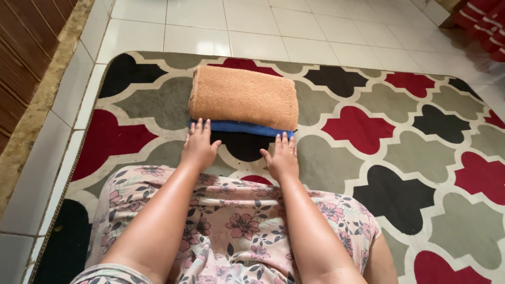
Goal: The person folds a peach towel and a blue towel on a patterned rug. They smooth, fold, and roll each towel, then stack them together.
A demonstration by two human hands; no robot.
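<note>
A folded orange-brown towel (243, 97) lies on top of a folded blue towel (239, 128), of which only the near edge shows. Both rest on a patterned rug (400, 152). My left hand (199, 145) lies flat on the rug with its fingertips touching the blue towel's left near edge. My right hand (281, 155) lies flat too, fingers spread, its tips at the blue towel's right near edge. Neither hand grips anything.
The rug has red, black and grey shapes on white and lies on a white tiled floor (294, 31). My knees in floral cloth (236, 226) press on the rug's near part. A stone-edged brown wall (31, 63) runs along the left. Red striped fabric (484, 21) sits top right.
</note>
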